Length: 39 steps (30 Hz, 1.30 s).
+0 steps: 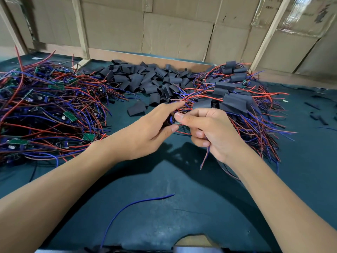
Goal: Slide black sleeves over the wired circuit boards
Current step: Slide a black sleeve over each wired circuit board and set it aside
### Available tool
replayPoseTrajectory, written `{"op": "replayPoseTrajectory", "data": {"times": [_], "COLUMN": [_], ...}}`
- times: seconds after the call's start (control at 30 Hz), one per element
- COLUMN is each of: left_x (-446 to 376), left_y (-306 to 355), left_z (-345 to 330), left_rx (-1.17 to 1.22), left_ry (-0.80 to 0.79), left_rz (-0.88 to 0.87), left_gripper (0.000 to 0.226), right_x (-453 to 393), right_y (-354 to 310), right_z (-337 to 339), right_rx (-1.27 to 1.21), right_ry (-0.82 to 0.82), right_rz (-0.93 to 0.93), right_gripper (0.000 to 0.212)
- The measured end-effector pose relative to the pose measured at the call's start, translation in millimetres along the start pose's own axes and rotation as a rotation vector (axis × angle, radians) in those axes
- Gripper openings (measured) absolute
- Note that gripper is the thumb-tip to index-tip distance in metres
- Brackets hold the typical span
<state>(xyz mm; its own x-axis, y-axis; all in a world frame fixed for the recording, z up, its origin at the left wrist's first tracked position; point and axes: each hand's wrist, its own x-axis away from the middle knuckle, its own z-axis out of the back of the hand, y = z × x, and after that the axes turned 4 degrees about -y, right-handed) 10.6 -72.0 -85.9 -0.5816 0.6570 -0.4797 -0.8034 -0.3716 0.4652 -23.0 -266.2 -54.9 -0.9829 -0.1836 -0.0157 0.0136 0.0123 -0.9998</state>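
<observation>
Your left hand and right hand both pinch one wired board. Three heaps on the surface: bare boards, loose sleeves, sleeved boards.

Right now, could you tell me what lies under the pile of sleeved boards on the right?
Under the sleeved boards, red and blue wires fan out across the dark green table. Whatever lies deeper in the tangle is covered.
</observation>
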Motion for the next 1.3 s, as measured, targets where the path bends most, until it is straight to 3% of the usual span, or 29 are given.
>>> {"op": "replayPoseTrajectory", "data": {"times": [0.33, 0.57, 0.9, 1.07, 1.2, 1.3], "left_x": [1, 0, 0, 3, 4, 2], "left_y": [4, 1, 3, 1, 0, -1], "left_z": [11, 12, 5, 7, 10, 9], "left_rx": [-0.157, -0.285, -0.363, -0.23, -0.137, -0.102], "left_ry": [-0.061, -0.109, -0.12, -0.086, -0.101, -0.103], "left_rz": [-0.113, -0.146, -0.188, -0.112, -0.026, 0.028], "left_gripper": [0.057, 0.064, 0.055, 0.059, 0.072, 0.089], "right_x": [0, 0, 0, 4, 4, 4], "right_y": [6, 14, 14, 10, 12, 14], "right_z": [1, -4, -5, -7, -8, -8], "right_rx": [0.02, 0.279, 0.22, 0.264, 0.459, 0.544], "right_ry": [-0.066, 0.045, 0.065, 0.008, 0.031, 0.076], "right_rz": [0.054, 0.206, 0.018, 0.078, 0.238, 0.258], "right_gripper": [0.009, 0.004, 0.014, 0.006, 0.014, 0.021]}}
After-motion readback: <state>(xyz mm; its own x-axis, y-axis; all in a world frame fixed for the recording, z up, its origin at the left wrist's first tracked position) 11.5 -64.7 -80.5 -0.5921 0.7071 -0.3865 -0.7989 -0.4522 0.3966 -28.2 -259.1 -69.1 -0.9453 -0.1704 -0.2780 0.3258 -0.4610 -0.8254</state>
